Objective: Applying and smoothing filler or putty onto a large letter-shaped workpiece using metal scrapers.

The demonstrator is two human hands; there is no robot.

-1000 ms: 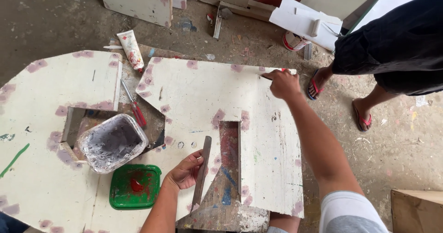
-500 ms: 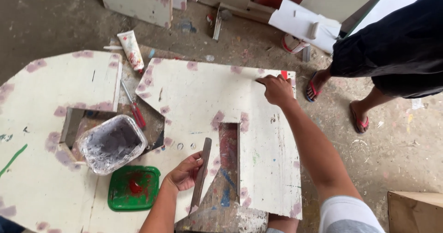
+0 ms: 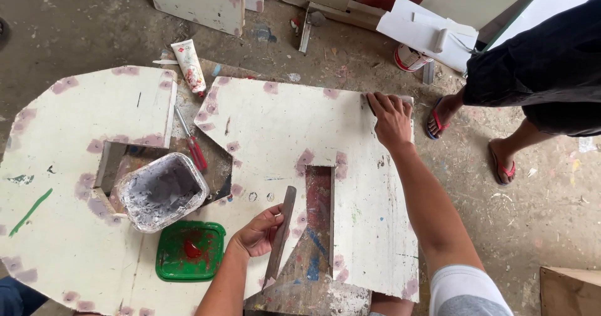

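Note:
A white cut-out board [image 3: 282,122] with pink filler patches lies on the floor under me. My right hand [image 3: 389,117] presses flat on its far right corner, over a thin sanding pad [image 3: 407,99] that mostly hides beneath the palm. My left hand [image 3: 258,231] grips a long flat metal putty blade [image 3: 280,234], which rests on the board's near edge beside a rectangular notch [image 3: 318,197].
A plastic tub of grey filler [image 3: 159,191] sits in a cut-out of a second white board [image 3: 69,140], with a green lid [image 3: 190,250] in front. A red-handled tool [image 3: 194,147] and a tube [image 3: 190,65] lie nearby. Another person's sandalled feet [image 3: 501,162] stand at right.
My right hand has shifted a little along the board's far edge near the corner. My left hand and the blade have stayed put.

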